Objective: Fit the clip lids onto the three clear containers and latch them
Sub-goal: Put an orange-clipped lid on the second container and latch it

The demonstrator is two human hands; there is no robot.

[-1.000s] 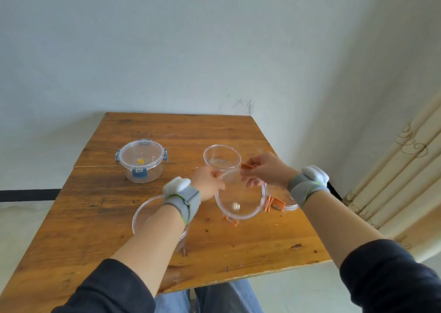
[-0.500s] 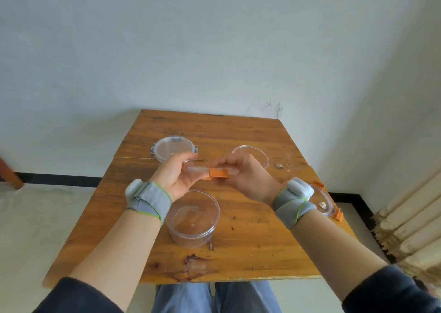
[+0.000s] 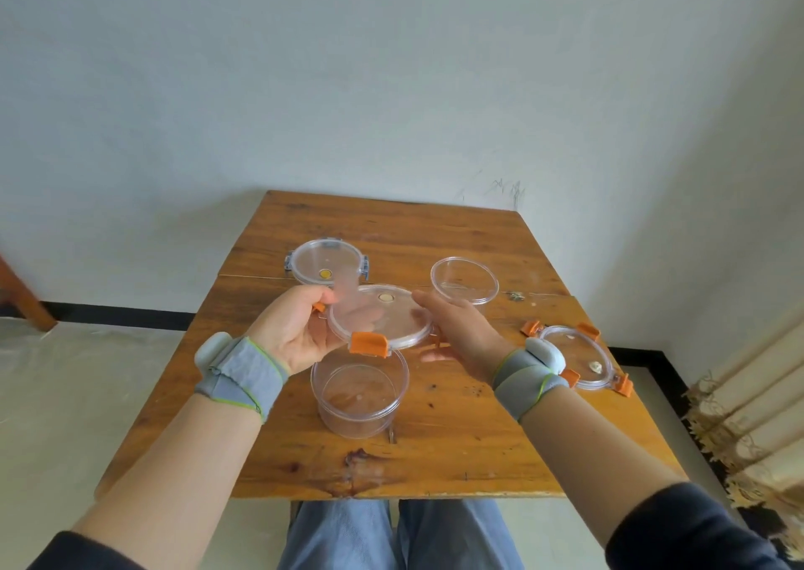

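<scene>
Currently: round clear lid with orange clips [image 3: 383, 321] pinched at its rim between left hand [image 3: 290, 330] and right hand [image 3: 457, 330], just above open clear round container [image 3: 359, 391] on wooden surface [image 3: 457, 448]; step, seating; next, level lowering, then latching.

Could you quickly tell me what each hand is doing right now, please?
Left hand: closed on the orange-clip lid.
Right hand: fingers on the lid's right edge; grip cannot be told.

An orange-clipped lid [image 3: 380, 316] is held by both hands, left [image 3: 292, 330] and right [image 3: 462, 331], above an open clear container [image 3: 359, 391] near the tabletop's [image 3: 457, 452] front edge.
</scene>
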